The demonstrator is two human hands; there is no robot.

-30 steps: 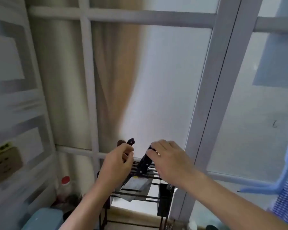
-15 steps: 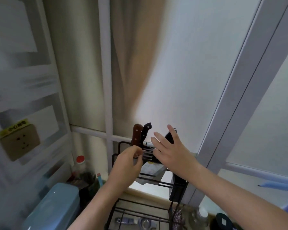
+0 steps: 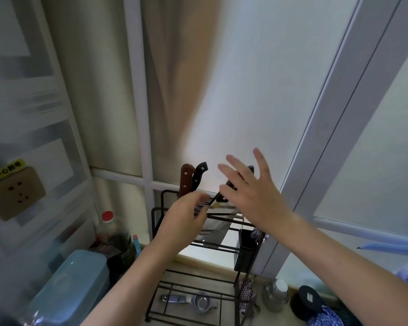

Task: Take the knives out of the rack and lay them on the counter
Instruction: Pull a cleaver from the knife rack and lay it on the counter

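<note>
A black wire rack (image 3: 156,223) stands on the counter by the window. Two knives stick up from its top left: one with a brown handle (image 3: 186,180), one with a black handle (image 3: 199,175). A third black-handled knife (image 3: 222,196) leans to the right, mostly hidden behind my right hand (image 3: 252,191), which is spread flat in front of it and holds nothing. A wide blade (image 3: 216,228) shows between the rack's bars. My left hand (image 3: 184,222) is curled, thumb and fingers pinched around the rack's top rail just below the two handles.
A black utensil cup (image 3: 245,250) hangs on the rack's right side. A metal squeezer (image 3: 198,302) lies under the rack. A blue lidded box (image 3: 71,285) and a red-capped bottle (image 3: 107,217) sit left. Two jars (image 3: 277,295) (image 3: 306,301) stand right. A wall socket (image 3: 14,191) is far left.
My right hand let go of the third knife's handle and spread its fingers. My left hand dropped from the handles to the rack's rail. The view tilted downward.
</note>
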